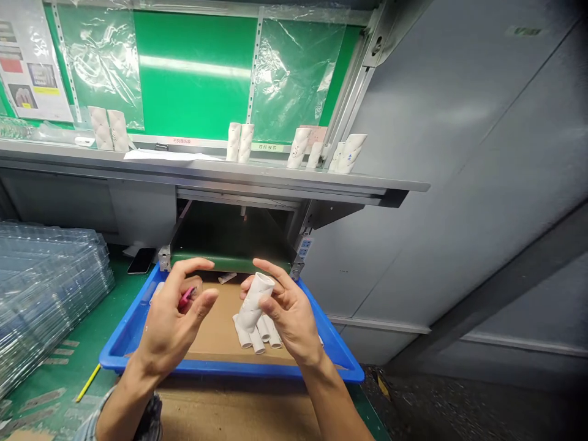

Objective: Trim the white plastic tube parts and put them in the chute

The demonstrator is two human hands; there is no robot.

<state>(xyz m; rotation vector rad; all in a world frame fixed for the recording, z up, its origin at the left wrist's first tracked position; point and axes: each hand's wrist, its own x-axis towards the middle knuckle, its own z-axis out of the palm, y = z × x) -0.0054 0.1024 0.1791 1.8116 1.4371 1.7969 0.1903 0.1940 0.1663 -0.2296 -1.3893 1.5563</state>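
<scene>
My right hand (296, 321) grips a white hollow tube (253, 304) with a wavy, moulded surface between thumb and fingers. The tube is tilted, its round opening facing up. To its left is my left hand (168, 318), thumb and index finger spread apart. Its other fingers curl round a small pink tool (186, 297), mostly hidden, so its kind is unclear. Below the held tube, several similar white tubes (260, 346) lie on brown cardboard (211, 343) inside a blue tray (239, 367). Another white piece (227, 278) lies at the tray's far side.
A dark green conveyor belt (229, 236) ends above the tray's far edge. Stacked clear plastic trays (50, 288) stand at left, near a phone (141, 261) and a yellow stick (88, 383). Overhead, a metal shelf (206, 177) carries several white tubes (241, 142).
</scene>
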